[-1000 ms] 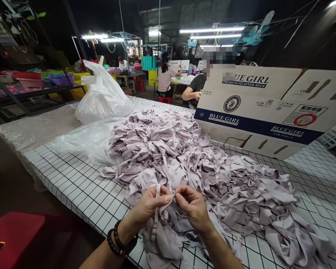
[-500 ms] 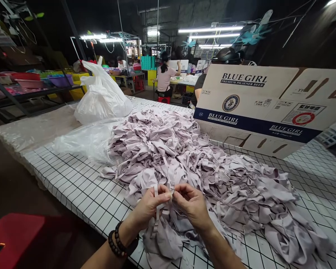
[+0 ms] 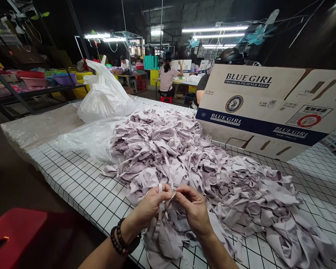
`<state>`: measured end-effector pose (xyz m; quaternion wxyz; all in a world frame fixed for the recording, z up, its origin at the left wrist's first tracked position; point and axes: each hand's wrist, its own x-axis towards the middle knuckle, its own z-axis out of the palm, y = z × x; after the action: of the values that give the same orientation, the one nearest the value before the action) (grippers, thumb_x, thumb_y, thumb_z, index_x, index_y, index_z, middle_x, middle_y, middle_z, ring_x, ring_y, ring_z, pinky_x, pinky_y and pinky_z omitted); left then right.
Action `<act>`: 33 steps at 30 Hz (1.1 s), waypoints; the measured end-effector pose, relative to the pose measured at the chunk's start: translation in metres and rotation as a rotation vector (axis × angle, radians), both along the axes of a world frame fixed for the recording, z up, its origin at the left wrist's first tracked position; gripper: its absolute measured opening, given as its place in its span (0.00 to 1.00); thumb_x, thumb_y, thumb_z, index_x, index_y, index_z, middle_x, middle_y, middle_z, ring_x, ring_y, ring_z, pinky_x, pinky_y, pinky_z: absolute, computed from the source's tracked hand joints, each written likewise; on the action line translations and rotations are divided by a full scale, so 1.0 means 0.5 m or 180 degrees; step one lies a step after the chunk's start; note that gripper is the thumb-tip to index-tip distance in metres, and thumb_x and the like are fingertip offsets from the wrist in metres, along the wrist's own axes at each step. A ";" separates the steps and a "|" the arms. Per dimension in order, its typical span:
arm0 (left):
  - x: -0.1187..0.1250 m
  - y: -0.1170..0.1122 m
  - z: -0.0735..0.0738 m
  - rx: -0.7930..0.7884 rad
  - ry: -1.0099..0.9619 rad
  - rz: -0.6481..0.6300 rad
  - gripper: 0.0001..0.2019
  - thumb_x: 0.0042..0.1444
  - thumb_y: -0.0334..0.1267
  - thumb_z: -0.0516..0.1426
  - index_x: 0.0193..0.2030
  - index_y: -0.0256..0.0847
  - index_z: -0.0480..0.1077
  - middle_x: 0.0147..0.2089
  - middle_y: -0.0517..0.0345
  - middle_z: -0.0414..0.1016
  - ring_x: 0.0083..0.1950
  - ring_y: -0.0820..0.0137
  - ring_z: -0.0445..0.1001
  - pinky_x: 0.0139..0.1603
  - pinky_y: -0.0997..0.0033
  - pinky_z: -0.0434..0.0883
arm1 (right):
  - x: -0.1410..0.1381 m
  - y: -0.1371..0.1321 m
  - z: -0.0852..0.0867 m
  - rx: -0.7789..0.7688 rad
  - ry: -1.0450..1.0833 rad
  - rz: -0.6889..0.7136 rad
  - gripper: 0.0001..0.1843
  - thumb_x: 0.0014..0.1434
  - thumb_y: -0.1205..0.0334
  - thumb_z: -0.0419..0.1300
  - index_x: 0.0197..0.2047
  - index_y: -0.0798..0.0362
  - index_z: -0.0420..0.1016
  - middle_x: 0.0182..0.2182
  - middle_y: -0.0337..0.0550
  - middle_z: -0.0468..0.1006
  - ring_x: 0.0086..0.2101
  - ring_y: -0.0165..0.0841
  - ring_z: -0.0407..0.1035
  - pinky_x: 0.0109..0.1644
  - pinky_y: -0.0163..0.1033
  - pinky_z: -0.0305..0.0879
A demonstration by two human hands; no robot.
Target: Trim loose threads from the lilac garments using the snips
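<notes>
My left hand (image 3: 152, 205) and my right hand (image 3: 194, 209) meet at the near edge of the table, fingers pinched on a narrow pale-lilac strap (image 3: 159, 216) with a small clear buckle at its top. The strap hangs down from a lilac garment under my hands. A beaded bracelet circles my left wrist. Behind my hands spreads a big heap of the same lilac garments (image 3: 184, 157) across the table (image 3: 78, 179), which has a white cover with a black grid.
An open Blue Girl beer carton (image 3: 257, 108) stands at the back right. A knotted white plastic bag (image 3: 103, 99) and a flat clear bag (image 3: 92, 136) lie at the left. A red stool (image 3: 14, 235) is below left. Other people work at far tables.
My hands stay pinched on the strap and have shifted very slightly; the view has dipped a little. The person behind the carton has lowered out of sight.
</notes>
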<state>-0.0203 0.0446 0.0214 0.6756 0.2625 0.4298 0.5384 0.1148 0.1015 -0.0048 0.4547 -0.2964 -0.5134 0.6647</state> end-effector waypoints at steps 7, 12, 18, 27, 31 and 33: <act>0.011 0.000 0.014 -0.0011 -0.0227 -0.0027 0.13 0.52 0.43 0.59 0.26 0.41 0.60 0.17 0.70 0.54 0.16 0.80 0.48 0.14 0.80 0.48 | -0.002 -0.008 -0.007 0.0550 -0.0095 -0.0384 0.04 0.52 0.61 0.67 0.33 0.49 0.79 0.28 0.36 0.77 0.30 0.27 0.69 0.36 0.31 0.66; 0.017 0.003 0.004 0.0353 -0.0274 0.0344 0.18 0.46 0.44 0.66 0.33 0.39 0.62 0.22 0.70 0.58 0.22 0.81 0.54 0.23 0.82 0.53 | -0.002 -0.010 -0.015 0.0613 -0.0173 -0.0469 0.04 0.54 0.61 0.66 0.35 0.50 0.79 0.30 0.37 0.77 0.31 0.28 0.69 0.37 0.31 0.66; 0.020 0.007 -0.011 0.0715 0.0238 0.0874 0.16 0.47 0.43 0.67 0.37 0.36 0.70 0.21 0.70 0.58 0.22 0.81 0.54 0.23 0.81 0.52 | -0.004 -0.016 -0.003 0.0442 -0.0097 -0.0393 0.05 0.54 0.59 0.66 0.34 0.50 0.78 0.29 0.37 0.77 0.30 0.28 0.70 0.36 0.31 0.67; 0.023 0.007 -0.019 0.0603 -0.0052 0.0770 0.15 0.46 0.41 0.68 0.38 0.35 0.76 0.27 0.61 0.71 0.28 0.79 0.66 0.31 0.81 0.62 | -0.006 -0.017 -0.012 -0.0043 0.0254 -0.0364 0.07 0.51 0.59 0.69 0.34 0.49 0.80 0.31 0.37 0.80 0.33 0.28 0.72 0.39 0.31 0.68; 0.027 0.006 -0.023 0.0433 -0.0239 0.0764 0.16 0.45 0.40 0.69 0.40 0.36 0.77 0.30 0.58 0.76 0.31 0.77 0.71 0.35 0.79 0.66 | -0.013 -0.025 -0.024 -0.0304 0.0525 -0.0479 0.07 0.49 0.59 0.71 0.33 0.48 0.80 0.29 0.36 0.79 0.31 0.27 0.70 0.37 0.30 0.67; 0.026 0.006 -0.023 0.0383 -0.0217 0.0784 0.16 0.44 0.40 0.69 0.39 0.35 0.78 0.32 0.55 0.78 0.33 0.74 0.73 0.38 0.77 0.68 | -0.016 -0.028 -0.027 -0.0367 0.0589 -0.0484 0.07 0.49 0.59 0.70 0.33 0.48 0.80 0.28 0.36 0.78 0.29 0.26 0.69 0.35 0.30 0.66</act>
<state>-0.0071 0.0474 0.0097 0.6017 0.2293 0.4025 0.6506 0.1070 0.0874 -0.0185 0.5314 -0.2975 -0.4063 0.6811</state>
